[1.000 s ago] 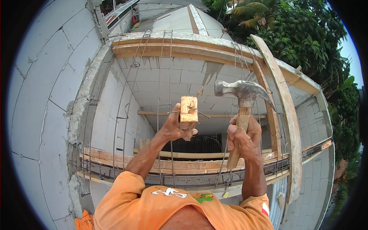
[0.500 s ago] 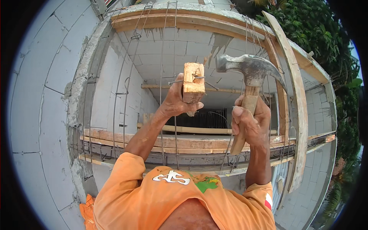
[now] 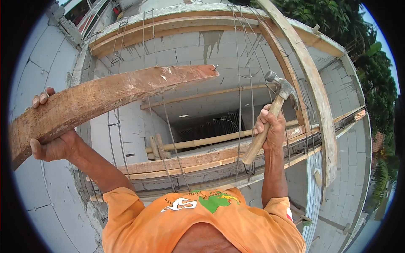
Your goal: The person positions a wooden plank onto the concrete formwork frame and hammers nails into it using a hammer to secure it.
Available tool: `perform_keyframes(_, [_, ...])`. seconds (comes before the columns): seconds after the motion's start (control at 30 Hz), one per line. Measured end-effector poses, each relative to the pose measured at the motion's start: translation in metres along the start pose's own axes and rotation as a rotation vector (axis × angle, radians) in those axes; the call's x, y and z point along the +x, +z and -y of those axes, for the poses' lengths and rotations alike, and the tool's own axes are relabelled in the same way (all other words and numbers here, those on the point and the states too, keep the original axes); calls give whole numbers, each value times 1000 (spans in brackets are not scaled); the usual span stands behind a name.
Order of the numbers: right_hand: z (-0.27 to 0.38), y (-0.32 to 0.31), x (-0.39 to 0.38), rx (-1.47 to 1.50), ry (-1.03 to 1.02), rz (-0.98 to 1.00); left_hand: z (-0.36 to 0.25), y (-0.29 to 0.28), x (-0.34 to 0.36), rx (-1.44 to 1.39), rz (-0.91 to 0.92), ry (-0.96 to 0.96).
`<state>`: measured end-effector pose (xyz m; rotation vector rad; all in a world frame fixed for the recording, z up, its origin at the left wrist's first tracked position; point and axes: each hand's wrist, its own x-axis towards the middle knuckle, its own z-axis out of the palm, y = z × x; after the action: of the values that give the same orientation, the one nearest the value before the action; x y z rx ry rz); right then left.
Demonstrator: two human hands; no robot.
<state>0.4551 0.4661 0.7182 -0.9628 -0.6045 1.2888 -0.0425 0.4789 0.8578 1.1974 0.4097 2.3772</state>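
Note:
My left hand [image 3: 57, 141] grips a long wooden beam [image 3: 114, 90] near its left end, with the thumb below and the fingertips over its upper edge. The beam reaches across to the right, and a nail [image 3: 217, 67] sticks out at its far tip. In my right hand [image 3: 271, 126] is a claw hammer [image 3: 280, 90], held by its wooden handle with the metal head up. The hammer stands apart from the beam, to its right.
Thin steel rebar rods [image 3: 239, 105] rise in front of me. Wooden formwork boards [image 3: 202, 162] run along the near wall top, and a slanting plank [image 3: 314, 80] stands at the right. A bamboo pole [image 3: 202, 143] spans the deep opening below. Grey block walls [image 3: 38, 92] surround it.
The beam, earlier seen end-on with nails at its end, has swung left and now lies sideways across the view. My left hand has moved left; the hammer is slightly lower and farther right.

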Motion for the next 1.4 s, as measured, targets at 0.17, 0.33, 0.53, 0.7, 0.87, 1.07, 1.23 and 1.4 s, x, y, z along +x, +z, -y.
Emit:
perform_keyframes(0.17, [-14, -14, 18, 201, -6, 67, -86, -45, 18, -58, -108, 191])
perform_keyframes(0.33, [-27, 17, 41, 353, 51, 150, -137, -48, -39, 32, -345, 305])
perform_keyframes(0.53, [-33, 60, 47, 619, 152, 280, -189, -93, -118, -106, -397, 268])
perform_keyframes(0.7, [-27, 72, 34, 816, 187, 249, -225, -91, -173, -112, -650, 138])
perform_keyframes(0.87, [-20, 63, 4, 653, 276, 318, -261, -102, -258, 77, -707, 5])
perform_keyframes(1.07, [3, 88, -61, 543, 212, 575, -302, -163, -388, 77, -845, -9])
perform_keyframes(1.23, [-7, 97, -91, 470, 196, 808, -277, -194, -486, 153, -1040, 43])
perform_keyframes(1.4, [-18, 108, -114, 389, 231, 931, -239, -212, -586, 170, -1254, -57])
